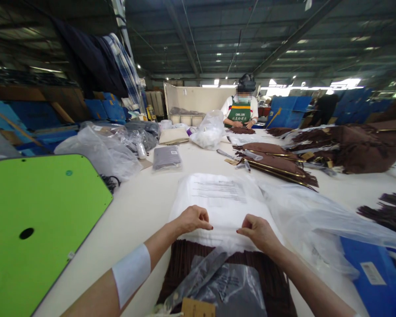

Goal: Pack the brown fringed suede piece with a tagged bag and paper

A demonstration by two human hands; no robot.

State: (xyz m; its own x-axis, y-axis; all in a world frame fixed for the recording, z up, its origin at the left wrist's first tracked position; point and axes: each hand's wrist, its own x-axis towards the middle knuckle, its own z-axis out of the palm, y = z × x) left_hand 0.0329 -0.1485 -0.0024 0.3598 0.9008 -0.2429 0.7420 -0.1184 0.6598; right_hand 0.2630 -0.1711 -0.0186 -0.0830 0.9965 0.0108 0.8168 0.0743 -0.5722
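Observation:
A stack of white, translucent plastic bags (218,193) with printed text lies flat in front of me. My left hand (196,219) pinches the near edge of the top bag, thumb against fingers. At the same edge, further right, my right hand (259,230) is closed on the bag in a similar pinch. Just below the stack is a dark brown fringed bag (277,281). On it rest a strap wrapped in clear plastic (198,275), a grey piece under clear plastic (244,286) and a brown card tag (198,307).
A bright green board (49,220) stands at the left. Brown fringed bags with gold trim (273,163) lie at the back right. A grey packed item (166,157) sits further back. Loose plastic film (310,215) and a blue box (369,268) are at right. A co-worker (240,108) stands across the table.

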